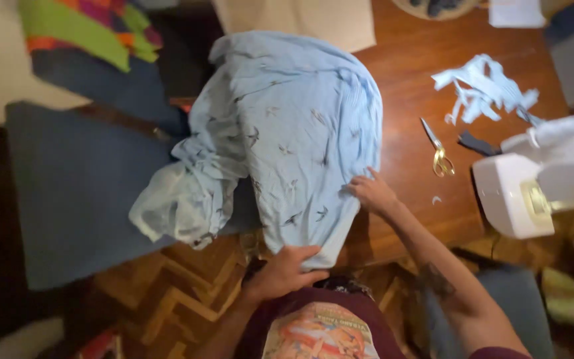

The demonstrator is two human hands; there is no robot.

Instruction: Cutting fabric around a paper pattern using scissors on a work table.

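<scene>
Light blue fabric (small dark bird print) lies heaped on the wooden table, one end hanging off the near edge. Left hand grips its bottom hem, fingers curled; right hand rests flat and open on its right edge. Gold-handled scissors and fabric scraps lie to the right

Pale blue fabric with dark bird print; gold-handled scissors; white sewing machine; reddish-brown table.

Pale blue bird-print fabric, crumpled (sheer lining showing), draped over table edge
</scene>
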